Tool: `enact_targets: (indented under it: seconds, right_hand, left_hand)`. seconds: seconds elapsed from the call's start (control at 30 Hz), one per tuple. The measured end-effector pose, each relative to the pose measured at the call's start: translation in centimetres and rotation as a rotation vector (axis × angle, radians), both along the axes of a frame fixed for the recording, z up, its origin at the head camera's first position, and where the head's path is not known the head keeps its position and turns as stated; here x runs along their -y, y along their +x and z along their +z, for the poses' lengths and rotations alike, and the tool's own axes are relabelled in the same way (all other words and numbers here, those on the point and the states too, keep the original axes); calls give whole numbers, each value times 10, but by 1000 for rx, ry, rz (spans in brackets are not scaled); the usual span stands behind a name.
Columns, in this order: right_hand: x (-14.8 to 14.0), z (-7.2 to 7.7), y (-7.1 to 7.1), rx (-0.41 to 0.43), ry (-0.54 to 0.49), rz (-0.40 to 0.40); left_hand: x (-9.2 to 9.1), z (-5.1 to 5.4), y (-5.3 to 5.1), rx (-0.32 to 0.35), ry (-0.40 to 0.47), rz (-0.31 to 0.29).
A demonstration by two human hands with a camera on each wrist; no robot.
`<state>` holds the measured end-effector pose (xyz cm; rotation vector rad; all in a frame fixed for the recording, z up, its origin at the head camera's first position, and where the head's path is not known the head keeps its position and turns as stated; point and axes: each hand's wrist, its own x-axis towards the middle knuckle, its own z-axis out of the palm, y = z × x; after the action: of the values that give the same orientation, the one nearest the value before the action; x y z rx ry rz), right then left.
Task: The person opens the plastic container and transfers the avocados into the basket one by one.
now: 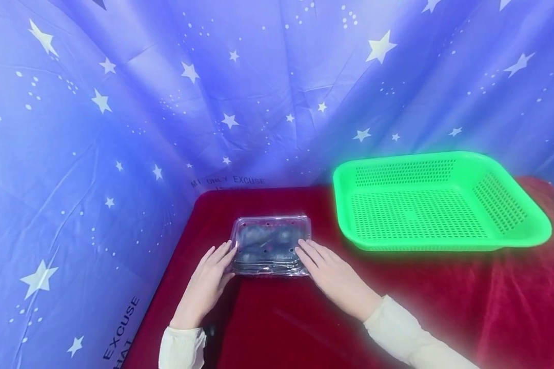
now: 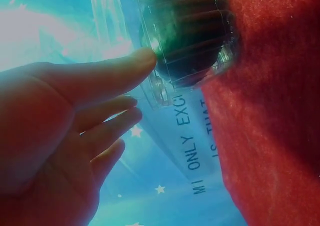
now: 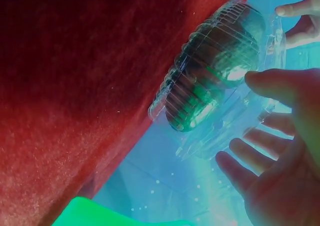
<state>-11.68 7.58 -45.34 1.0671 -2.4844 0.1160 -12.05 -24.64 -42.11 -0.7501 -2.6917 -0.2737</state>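
A clear plastic clamshell box (image 1: 271, 246) lies on the red cloth in the head view, small holes in its top. Dark, rounded, greenish things (image 3: 232, 60) show through its ribbed wall in the right wrist view; their kind is hard to tell. My left hand (image 1: 206, 284) is at the box's left side, its thumb (image 2: 125, 68) touching the box near the rim and its other fingers stretched out. At the right side, my right hand (image 1: 334, 274) rests its straight fingertips on the top edge. Its thumb lies against the box in the right wrist view.
A bright green perforated basket (image 1: 420, 243) stands to the right of the box, near the back of the table. Red cloth (image 1: 277, 323) covers the tabletop. Behind and to the left hangs a blue curtain (image 1: 258, 77) with white stars and printed lettering.
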Motion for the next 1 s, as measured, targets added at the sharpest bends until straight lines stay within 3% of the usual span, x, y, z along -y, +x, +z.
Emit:
enact_targets:
  seconds: [0.2,0.43,0.67,1.0]
  right_hand:
    - [4,-1,-3,-18,-82,16]
    - [6,0,-3,-34,-100,24]
    - [7,7,-4,-23,-103,36]
    - [2,14,-7,85,-142,52]
  left_hand:
    - [0,0,2,33,26,17]
    - [-1,2,2,83,27,54]
    - [-3,2,2,70,31,74]
    - [-4,-2,3,36,45,92]
